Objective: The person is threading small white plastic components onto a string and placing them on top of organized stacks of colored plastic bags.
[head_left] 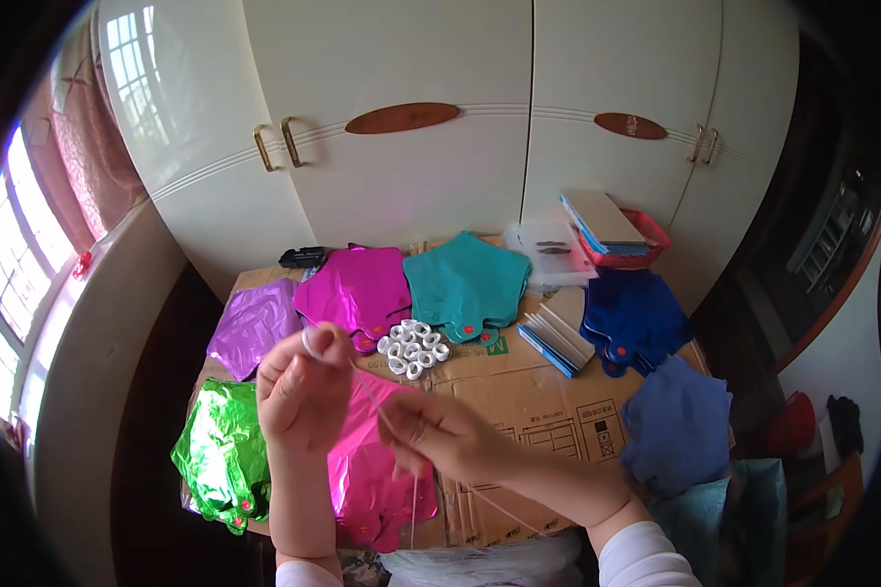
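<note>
My left hand (301, 396) is raised over the near left of the cardboard, fingers curled, with a white ribbon (309, 342) looped at its fingertips. A thin strand of it runs down to my right hand (442, 435), whose fingers are pinched on it, and trailing lengths hang below. Under both hands lies a stack of flat hot-pink foil balloons (377, 494). Beyond them sits a cluster of small white ribbon rolls (413, 348).
Flat foil balloons ring the cardboard (538, 499): green (220, 445), lilac (255, 328), magenta (357, 289), teal (468, 284), navy (636, 318) and grey-blue (677, 426). White cards (558, 338) and a red basket (646, 245) are on the right. White cabinets (392, 186) stand behind.
</note>
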`<action>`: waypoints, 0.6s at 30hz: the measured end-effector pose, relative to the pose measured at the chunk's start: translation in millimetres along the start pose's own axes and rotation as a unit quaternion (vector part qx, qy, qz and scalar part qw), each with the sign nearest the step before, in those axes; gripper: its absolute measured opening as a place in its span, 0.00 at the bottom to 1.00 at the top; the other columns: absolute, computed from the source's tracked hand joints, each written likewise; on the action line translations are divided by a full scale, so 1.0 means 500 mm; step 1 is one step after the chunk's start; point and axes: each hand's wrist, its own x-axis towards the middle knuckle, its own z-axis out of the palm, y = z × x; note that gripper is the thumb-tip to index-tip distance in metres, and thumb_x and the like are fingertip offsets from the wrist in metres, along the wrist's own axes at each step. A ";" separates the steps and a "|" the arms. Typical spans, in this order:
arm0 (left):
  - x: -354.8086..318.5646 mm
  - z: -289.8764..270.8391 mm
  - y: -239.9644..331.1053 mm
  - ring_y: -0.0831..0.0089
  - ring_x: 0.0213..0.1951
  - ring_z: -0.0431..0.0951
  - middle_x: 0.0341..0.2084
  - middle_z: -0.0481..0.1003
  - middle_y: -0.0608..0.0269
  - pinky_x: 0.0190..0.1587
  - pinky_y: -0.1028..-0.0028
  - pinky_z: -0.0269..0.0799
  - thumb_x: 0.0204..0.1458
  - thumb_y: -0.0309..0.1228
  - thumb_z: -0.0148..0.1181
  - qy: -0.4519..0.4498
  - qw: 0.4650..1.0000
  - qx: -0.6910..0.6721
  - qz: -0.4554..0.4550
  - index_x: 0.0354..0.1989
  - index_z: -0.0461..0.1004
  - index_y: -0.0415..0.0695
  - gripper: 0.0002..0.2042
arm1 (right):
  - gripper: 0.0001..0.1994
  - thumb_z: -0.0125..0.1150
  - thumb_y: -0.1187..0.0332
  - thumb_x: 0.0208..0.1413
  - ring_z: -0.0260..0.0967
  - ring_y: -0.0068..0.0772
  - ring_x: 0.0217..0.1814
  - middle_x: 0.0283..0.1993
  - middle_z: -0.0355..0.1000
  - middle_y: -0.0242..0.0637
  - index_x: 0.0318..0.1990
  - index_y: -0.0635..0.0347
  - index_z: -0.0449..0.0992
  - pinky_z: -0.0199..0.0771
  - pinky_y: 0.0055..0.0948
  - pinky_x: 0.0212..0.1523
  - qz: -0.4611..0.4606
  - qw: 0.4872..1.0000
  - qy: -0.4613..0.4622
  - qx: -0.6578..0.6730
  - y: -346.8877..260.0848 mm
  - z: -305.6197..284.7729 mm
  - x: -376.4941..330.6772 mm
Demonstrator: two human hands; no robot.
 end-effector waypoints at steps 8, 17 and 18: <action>-0.002 -0.068 0.042 0.74 0.29 0.65 0.16 0.72 0.63 0.30 0.72 0.56 0.49 0.31 0.54 -0.276 0.932 0.232 -0.008 0.19 0.72 0.36 0.11 | 0.13 0.42 0.60 0.62 0.56 0.11 0.17 0.17 0.59 0.23 0.35 0.61 0.68 0.58 0.15 0.19 -0.063 0.991 0.021 -0.115 -0.046 -0.026 -0.014; 0.008 -0.044 0.057 0.75 0.23 0.64 0.15 0.72 0.64 0.31 0.74 0.59 0.40 0.22 0.50 -0.331 0.826 0.455 0.033 0.27 0.75 0.38 0.07 | 0.11 0.46 0.65 0.60 0.61 0.14 0.22 0.20 0.65 0.29 0.34 0.63 0.69 0.61 0.20 0.23 -0.027 0.980 -0.008 -0.195 -0.066 -0.024 -0.024; 0.012 -0.046 0.063 0.75 0.21 0.63 0.13 0.71 0.65 0.29 0.73 0.59 0.44 0.24 0.52 -0.363 0.870 0.334 -0.012 0.23 0.75 0.37 0.05 | 0.10 0.46 0.65 0.61 0.61 0.15 0.22 0.20 0.64 0.30 0.33 0.63 0.69 0.61 0.20 0.24 -0.038 0.973 0.013 -0.228 -0.058 -0.034 -0.022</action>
